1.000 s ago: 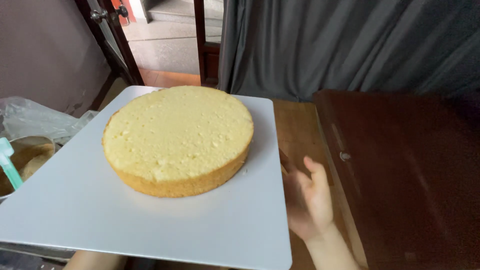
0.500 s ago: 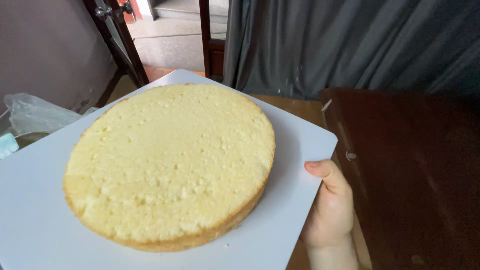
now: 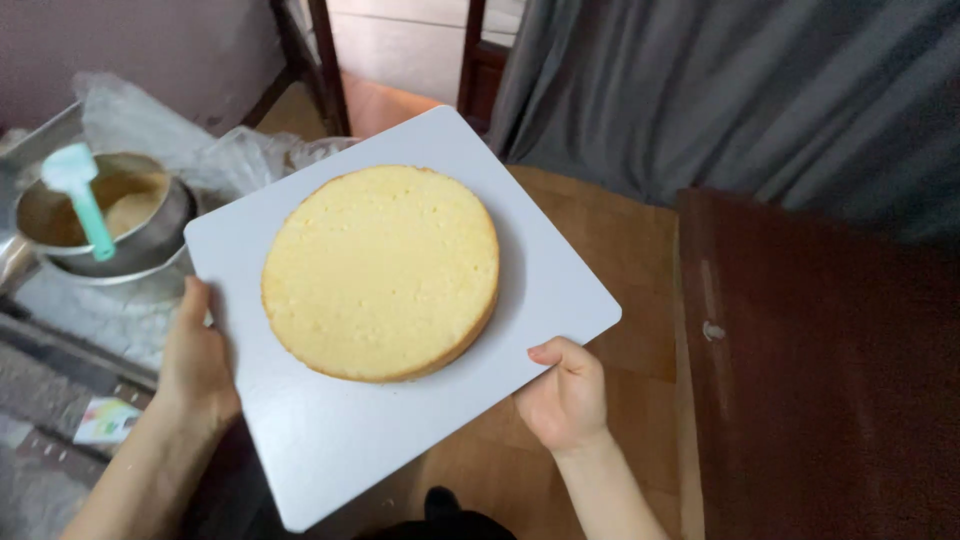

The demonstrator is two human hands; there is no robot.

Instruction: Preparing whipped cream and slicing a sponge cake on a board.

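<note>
A: Above the wooden floor (image 3: 590, 230) — what's being carried?
B: White board (image 3: 400, 430) w/ round sponge cake (image 3: 382, 272) lying centred; left hand (image 3: 198, 358) & right hand (image 3: 566, 392) are gripping opp. edges, fingers closed round the board.

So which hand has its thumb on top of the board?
The right hand: its thumb lies over the white board's near edge, by the cake. The left hand clasps the board's left edge, beside the bowl; its thumb can't be made out.

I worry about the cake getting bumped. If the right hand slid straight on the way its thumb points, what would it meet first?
Probably the sponge cake: the right hand grips the white board, thumb aimed up-left across bare board.
</note>
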